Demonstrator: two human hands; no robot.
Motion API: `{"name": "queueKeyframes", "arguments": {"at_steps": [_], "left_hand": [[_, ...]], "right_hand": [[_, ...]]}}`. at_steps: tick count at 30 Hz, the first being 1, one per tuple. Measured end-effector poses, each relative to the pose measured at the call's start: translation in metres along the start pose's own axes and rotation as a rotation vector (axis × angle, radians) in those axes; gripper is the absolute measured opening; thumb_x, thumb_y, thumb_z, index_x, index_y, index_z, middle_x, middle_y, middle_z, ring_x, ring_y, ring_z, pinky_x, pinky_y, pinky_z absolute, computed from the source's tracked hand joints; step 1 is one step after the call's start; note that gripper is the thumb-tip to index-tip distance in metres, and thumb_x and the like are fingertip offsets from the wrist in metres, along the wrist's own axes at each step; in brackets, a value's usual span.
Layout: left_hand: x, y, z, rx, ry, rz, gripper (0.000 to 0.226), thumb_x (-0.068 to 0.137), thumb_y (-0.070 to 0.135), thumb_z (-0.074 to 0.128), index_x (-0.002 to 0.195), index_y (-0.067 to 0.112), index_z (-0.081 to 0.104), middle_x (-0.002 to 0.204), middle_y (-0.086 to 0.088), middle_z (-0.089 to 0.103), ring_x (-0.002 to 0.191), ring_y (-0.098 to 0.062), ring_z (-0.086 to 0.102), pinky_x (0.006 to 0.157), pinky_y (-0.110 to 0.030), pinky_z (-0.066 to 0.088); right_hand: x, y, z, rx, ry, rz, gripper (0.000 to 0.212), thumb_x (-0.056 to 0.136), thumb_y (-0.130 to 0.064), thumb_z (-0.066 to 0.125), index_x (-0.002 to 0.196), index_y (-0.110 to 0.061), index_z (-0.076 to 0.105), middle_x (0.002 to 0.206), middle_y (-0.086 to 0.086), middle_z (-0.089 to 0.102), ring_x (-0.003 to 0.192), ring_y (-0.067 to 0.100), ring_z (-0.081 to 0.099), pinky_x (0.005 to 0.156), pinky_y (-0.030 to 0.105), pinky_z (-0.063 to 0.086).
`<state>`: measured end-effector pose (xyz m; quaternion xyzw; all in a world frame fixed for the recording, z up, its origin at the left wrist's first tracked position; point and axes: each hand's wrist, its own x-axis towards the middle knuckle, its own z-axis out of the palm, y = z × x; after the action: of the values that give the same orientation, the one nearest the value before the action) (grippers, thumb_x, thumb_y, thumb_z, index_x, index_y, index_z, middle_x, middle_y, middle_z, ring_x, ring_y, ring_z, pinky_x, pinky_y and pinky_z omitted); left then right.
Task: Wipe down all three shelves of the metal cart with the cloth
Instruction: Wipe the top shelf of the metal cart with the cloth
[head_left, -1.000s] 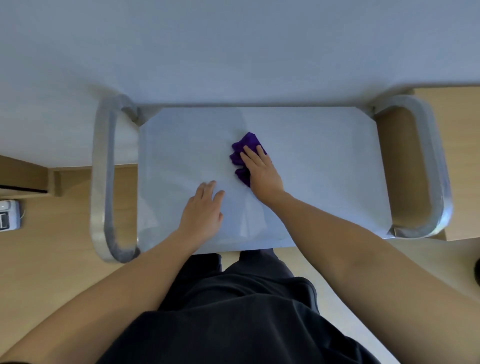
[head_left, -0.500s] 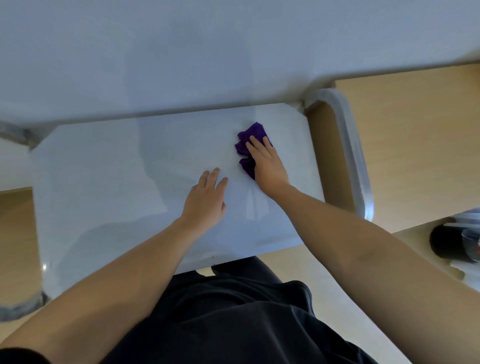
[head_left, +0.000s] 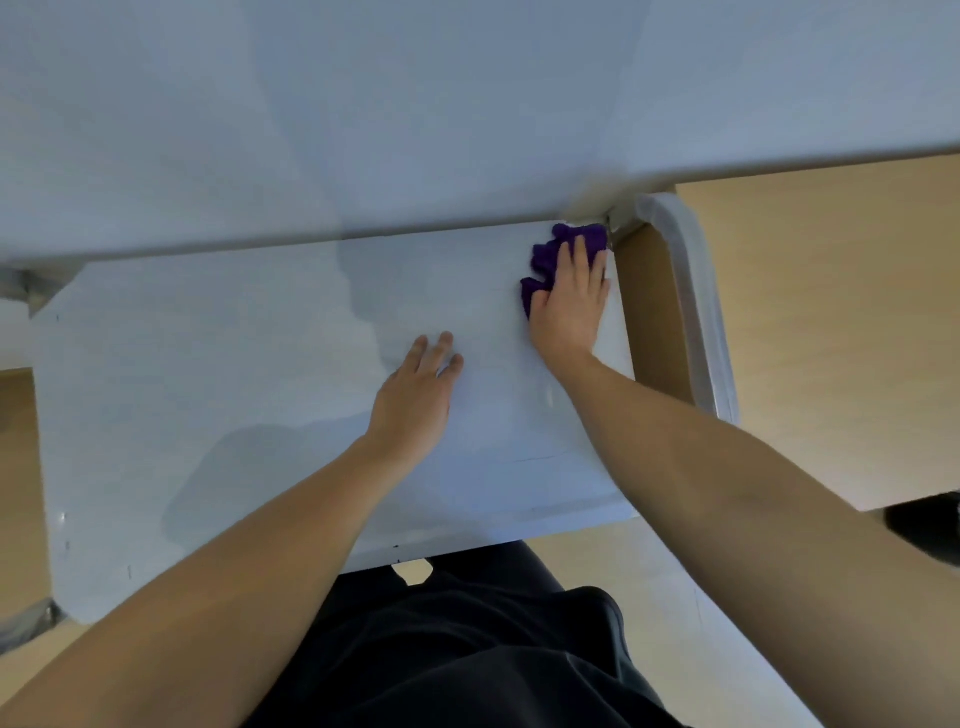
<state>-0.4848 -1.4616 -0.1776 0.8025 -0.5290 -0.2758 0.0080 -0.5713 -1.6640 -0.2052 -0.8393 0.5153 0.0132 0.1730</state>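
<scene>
The metal cart's top shelf (head_left: 208, 395) fills the middle of the head view, pale and reflective. A crumpled purple cloth (head_left: 550, 254) lies in the shelf's far right corner. My right hand (head_left: 569, 296) presses flat on the cloth with straight fingers, covering most of it. My left hand (head_left: 421, 389) rests flat on the bare shelf near the middle, fingers straight, holding nothing. The two lower shelves are hidden under the top one.
The cart's curved metal handle (head_left: 696, 306) loops past the right edge. A white wall (head_left: 415, 104) stands right behind the cart. Wood floor (head_left: 831, 312) lies to the right, with a dark object (head_left: 930, 525) at the right edge. My dark trousers (head_left: 467, 649) are below.
My right hand has slid the cloth from the shelf's middle to its far right corner. My view has swung right. The left hand has stayed flat on the shelf.
</scene>
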Motion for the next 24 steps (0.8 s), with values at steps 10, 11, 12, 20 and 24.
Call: {"name": "queueKeyframes", "arguments": {"at_steps": [10, 11, 12, 20, 24], "left_hand": [[0.003, 0.007, -0.003, -0.038, -0.009, -0.046, 0.060, 0.092, 0.009, 0.054, 0.147, 0.014, 0.032, 0.161, -0.001, 0.008, 0.148, -0.026, 0.009, 0.095, -0.037, 0.047], [0.004, 0.007, -0.003, -0.041, -0.012, -0.048, 0.060, 0.092, 0.009, 0.055, 0.147, 0.015, 0.032, 0.161, 0.000, 0.008, 0.148, -0.025, 0.009, 0.095, -0.038, 0.047], [0.004, 0.006, -0.004, -0.047, -0.014, -0.049, 0.060, 0.092, 0.009, 0.055, 0.147, 0.016, 0.032, 0.161, 0.000, 0.008, 0.148, -0.024, 0.008, 0.095, -0.038, 0.046], [0.001, 0.000, -0.006, -0.066, 0.003, -0.045, 0.061, 0.090, 0.010, 0.061, 0.145, 0.016, 0.037, 0.161, 0.002, 0.013, 0.147, -0.023, 0.012, 0.090, -0.039, 0.049], [0.002, -0.001, -0.004, -0.038, 0.001, -0.046, 0.064, 0.089, 0.013, 0.063, 0.146, 0.017, 0.035, 0.161, 0.003, 0.009, 0.147, -0.023, 0.011, 0.088, -0.037, 0.050]], "right_hand": [[0.020, -0.014, 0.008, -0.024, 0.009, -0.254, 0.066, 0.086, -0.006, 0.045, 0.149, -0.011, 0.029, 0.159, 0.005, 0.022, 0.148, 0.029, 0.009, 0.120, 0.041, 0.004], [0.030, -0.005, 0.002, -0.027, 0.027, -0.146, 0.068, 0.085, -0.006, 0.045, 0.150, -0.011, 0.027, 0.159, 0.005, 0.020, 0.148, 0.029, 0.009, 0.121, 0.043, 0.005], [0.038, 0.004, -0.005, -0.043, 0.041, -0.071, 0.067, 0.086, -0.007, 0.044, 0.151, -0.012, 0.025, 0.159, 0.006, 0.019, 0.148, 0.029, 0.009, 0.121, 0.044, 0.007], [0.041, -0.012, -0.005, -0.056, 0.075, 0.025, 0.062, 0.092, -0.014, 0.044, 0.151, -0.012, 0.025, 0.160, 0.004, 0.019, 0.148, 0.029, 0.010, 0.121, 0.042, 0.010], [0.011, -0.069, 0.021, -0.032, -0.008, -0.317, 0.063, 0.087, -0.008, 0.045, 0.148, -0.011, 0.031, 0.159, 0.004, 0.021, 0.148, 0.032, 0.007, 0.122, 0.040, 0.004]]}}
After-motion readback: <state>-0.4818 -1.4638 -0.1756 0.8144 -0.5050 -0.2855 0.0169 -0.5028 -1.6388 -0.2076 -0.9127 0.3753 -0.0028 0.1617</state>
